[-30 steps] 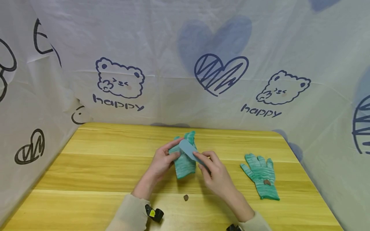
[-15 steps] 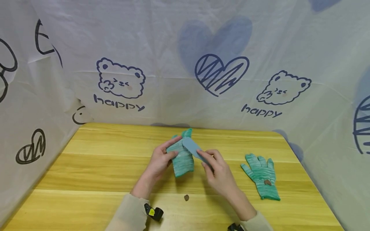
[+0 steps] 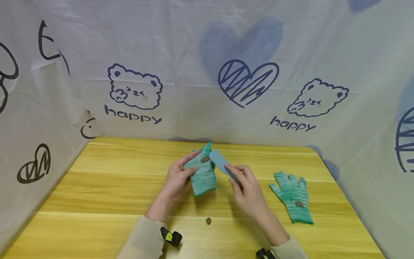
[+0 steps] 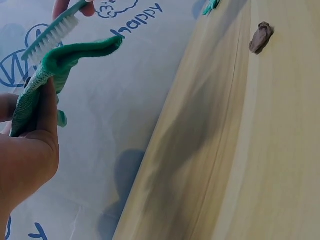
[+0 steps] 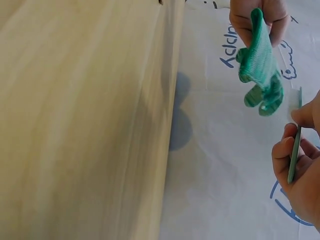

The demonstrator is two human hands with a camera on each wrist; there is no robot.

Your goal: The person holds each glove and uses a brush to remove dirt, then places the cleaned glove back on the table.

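My left hand holds a green knit glove above the table, the thumb on its near face. A brown lump sits on the glove near the finger bases. In my right hand is a blue-grey brush, gripped by its handle, its head beside the glove's right edge. White bristles on the brush show in the left wrist view, facing the glove. From the right wrist view, the glove hangs from the left hand, and the brush is pinched between thumb and fingers.
A second green glove lies flat at the right of the wooden table, with a brown lump on its cuff area. Another small brown lump lies on the table near the front. A printed cloth hangs behind the table.
The brush has shifted right, off the glove's face, and the brown lump on it now shows. The held glove has moved slightly left and up.
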